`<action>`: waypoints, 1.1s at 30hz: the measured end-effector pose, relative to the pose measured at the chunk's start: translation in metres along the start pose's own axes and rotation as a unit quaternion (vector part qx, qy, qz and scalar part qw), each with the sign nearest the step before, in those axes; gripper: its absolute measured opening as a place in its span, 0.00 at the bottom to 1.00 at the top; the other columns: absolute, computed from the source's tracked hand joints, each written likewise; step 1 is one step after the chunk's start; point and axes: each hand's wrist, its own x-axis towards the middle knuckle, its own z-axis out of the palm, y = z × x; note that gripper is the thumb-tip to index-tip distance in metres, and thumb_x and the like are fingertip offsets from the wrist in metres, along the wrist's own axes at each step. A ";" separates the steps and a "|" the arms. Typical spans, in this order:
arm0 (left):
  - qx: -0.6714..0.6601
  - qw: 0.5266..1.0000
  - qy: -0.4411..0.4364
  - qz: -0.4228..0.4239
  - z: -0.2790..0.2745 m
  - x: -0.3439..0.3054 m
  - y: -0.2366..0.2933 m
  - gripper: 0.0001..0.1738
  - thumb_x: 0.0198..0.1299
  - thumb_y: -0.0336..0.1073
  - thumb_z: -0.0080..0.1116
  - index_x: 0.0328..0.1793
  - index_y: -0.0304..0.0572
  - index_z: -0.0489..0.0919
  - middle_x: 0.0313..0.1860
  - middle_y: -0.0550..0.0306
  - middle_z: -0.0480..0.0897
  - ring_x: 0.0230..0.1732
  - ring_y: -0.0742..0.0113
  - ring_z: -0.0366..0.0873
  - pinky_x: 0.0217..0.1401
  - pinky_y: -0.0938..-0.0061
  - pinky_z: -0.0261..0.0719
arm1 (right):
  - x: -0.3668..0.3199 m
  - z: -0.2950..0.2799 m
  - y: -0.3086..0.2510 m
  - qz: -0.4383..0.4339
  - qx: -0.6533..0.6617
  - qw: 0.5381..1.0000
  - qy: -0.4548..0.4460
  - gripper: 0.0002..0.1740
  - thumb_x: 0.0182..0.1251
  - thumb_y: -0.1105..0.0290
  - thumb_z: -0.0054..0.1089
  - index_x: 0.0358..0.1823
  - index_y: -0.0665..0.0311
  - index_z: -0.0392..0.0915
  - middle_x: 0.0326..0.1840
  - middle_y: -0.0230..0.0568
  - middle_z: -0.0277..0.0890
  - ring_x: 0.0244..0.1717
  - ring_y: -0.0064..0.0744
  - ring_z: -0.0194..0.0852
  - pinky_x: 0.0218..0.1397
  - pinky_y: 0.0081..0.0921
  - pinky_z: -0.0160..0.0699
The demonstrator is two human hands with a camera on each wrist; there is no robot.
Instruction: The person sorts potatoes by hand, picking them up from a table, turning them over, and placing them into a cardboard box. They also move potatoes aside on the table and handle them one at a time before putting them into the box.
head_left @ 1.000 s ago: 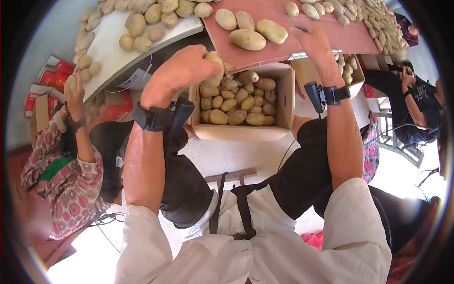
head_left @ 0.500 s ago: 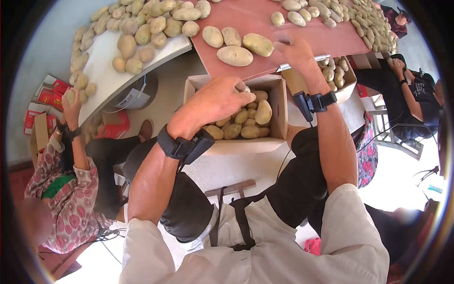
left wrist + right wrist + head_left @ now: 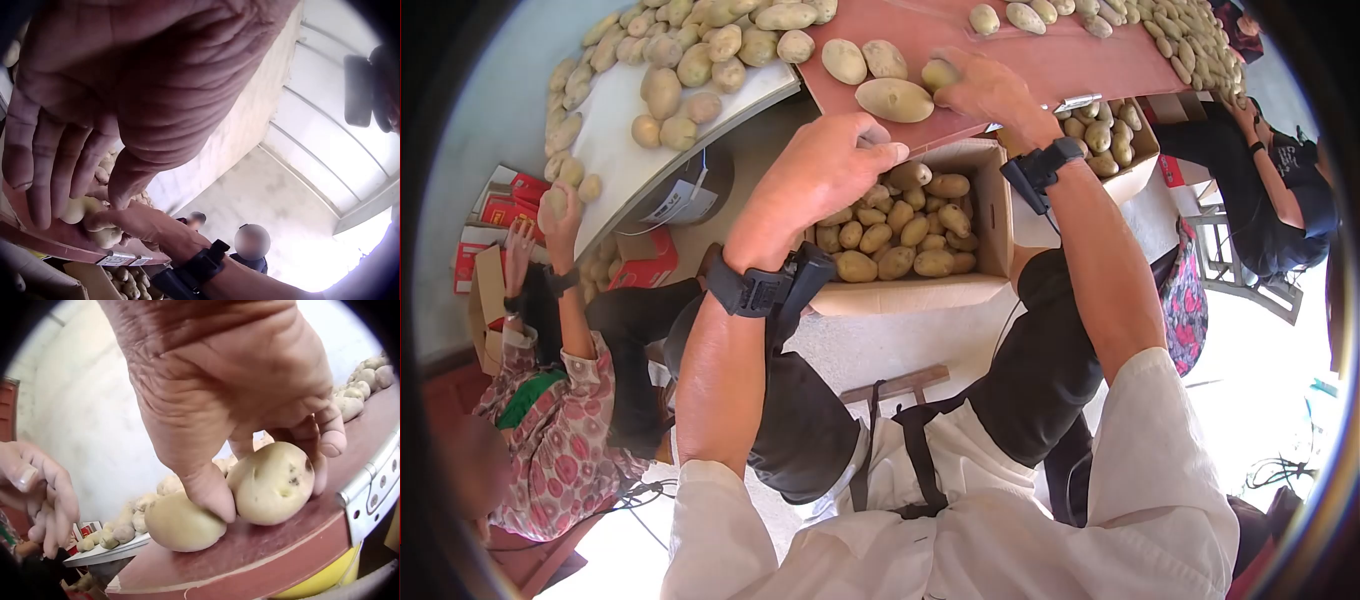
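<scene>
My right hand (image 3: 992, 97) reaches over the red tabletop (image 3: 960, 40) and grips a pale potato (image 3: 273, 482) with dark spots, thumb on one side and fingers on the other. Beside the thumb lies another potato (image 3: 181, 523). In the head view, a large oval potato (image 3: 895, 101) and two more rest just left of that hand. My left hand (image 3: 818, 165) holds nothing; its fingers hang loosely extended in the left wrist view, near the table's front edge. Below it, an open cardboard box (image 3: 920, 297) contains many potatoes (image 3: 915, 232).
A white table (image 3: 740, 95) with piled potatoes stands at left. Another potato box (image 3: 1135, 175) sits to the right, by a metal hinge (image 3: 375, 487) on the table edge. A seated person (image 3: 560, 430) works at left; another (image 3: 1290, 190) sits at right.
My left hand held a potato a second ago, passed over the box, and is now empty near the table edge. My right hand has come down onto a potato on the red table.
</scene>
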 end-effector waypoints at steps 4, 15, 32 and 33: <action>-0.005 1.000 -0.011 0.004 -0.008 0.002 -0.002 0.22 0.72 0.45 0.62 0.54 0.29 0.85 0.40 0.53 0.88 0.42 0.68 0.86 0.49 0.71 0.82 | -0.010 -0.017 -0.001 0.031 0.013 0.994 -0.104 0.35 0.57 0.58 0.71 0.68 0.54 0.74 0.59 0.48 0.84 0.62 0.54 0.80 0.64 0.47 0.78; -0.046 0.999 -0.003 -0.025 -0.018 0.008 -0.009 0.22 0.72 0.46 0.61 0.57 0.31 0.84 0.42 0.55 0.89 0.43 0.68 0.87 0.47 0.73 0.79 | -0.035 -0.026 0.004 -0.043 0.005 0.996 -0.073 0.38 0.53 0.63 0.73 0.68 0.63 0.73 0.54 0.56 0.84 0.54 0.59 0.81 0.58 0.45 0.79; -0.063 0.996 0.016 -0.055 -0.025 0.008 -0.004 0.23 0.72 0.50 0.60 0.57 0.35 0.83 0.48 0.53 0.88 0.43 0.70 0.86 0.41 0.75 0.75 | -0.047 -0.014 0.006 -0.017 0.085 0.995 -0.058 0.22 0.69 0.58 0.63 0.54 0.69 0.82 0.45 0.55 0.86 0.49 0.51 0.85 0.54 0.44 0.79; -0.069 0.996 0.027 -0.053 -0.022 0.008 -0.006 0.24 0.73 0.50 0.59 0.58 0.35 0.83 0.50 0.53 0.88 0.45 0.68 0.87 0.42 0.75 0.76 | -0.042 -0.010 0.004 -0.031 0.072 0.996 -0.043 0.24 0.70 0.57 0.63 0.58 0.68 0.80 0.49 0.55 0.86 0.51 0.52 0.85 0.55 0.44 0.79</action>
